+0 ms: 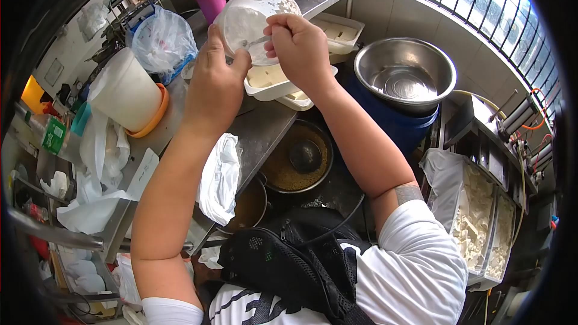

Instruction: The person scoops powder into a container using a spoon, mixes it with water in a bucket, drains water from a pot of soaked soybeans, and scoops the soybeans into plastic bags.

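A white plastic tub (253, 12) with a worn, flaking patch is tilted in front of me, its opening facing me. My left hand (218, 78) is closed on its near left side. In my right hand (298, 48), the fingers are closed around a thin metal spoon (257, 41) that reaches into the tub; its far end is hard to make out. Just below the tub are white trays (268, 78) holding pale blocks, partly covered by my right hand and wrist.
To the right, a steel basin (404, 75) sits on a blue barrel (397, 121). Below the metal counter (260, 135) stands a pot of grainy brown matter (295, 171). A white bucket (123, 90) and a pink cup (211, 3) are leftward. Crates of pale curds (475, 229) stand right.
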